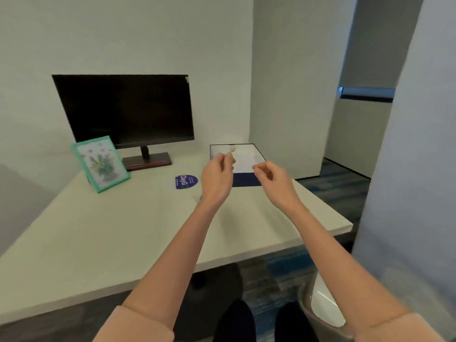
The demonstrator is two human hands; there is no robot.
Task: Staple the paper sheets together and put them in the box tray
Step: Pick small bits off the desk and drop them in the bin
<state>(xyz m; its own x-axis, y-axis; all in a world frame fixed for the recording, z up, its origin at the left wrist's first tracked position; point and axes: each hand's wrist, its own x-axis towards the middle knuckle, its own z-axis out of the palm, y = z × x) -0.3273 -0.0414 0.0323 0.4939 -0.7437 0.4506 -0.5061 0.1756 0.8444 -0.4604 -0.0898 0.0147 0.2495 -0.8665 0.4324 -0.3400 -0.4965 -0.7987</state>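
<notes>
A dark blue box tray (246,181) stands at the far right corner of the white desk. White paper sheets (245,160) lie flat inside it. My left hand (217,176) hovers over the tray's near left corner, fingers loosely curled and holding nothing. My right hand (271,177) hovers over the near right corner in the same loose pose, also with nothing in it. Both hands hide part of the tray's front. No stapler is in view.
A small pale round object (232,148) sits at the tray's far rim. A purple round sticker (186,181) lies left of the tray. A black monitor (123,109) and a green picture frame (101,164) stand at the back left. A chair (320,309) is at lower right.
</notes>
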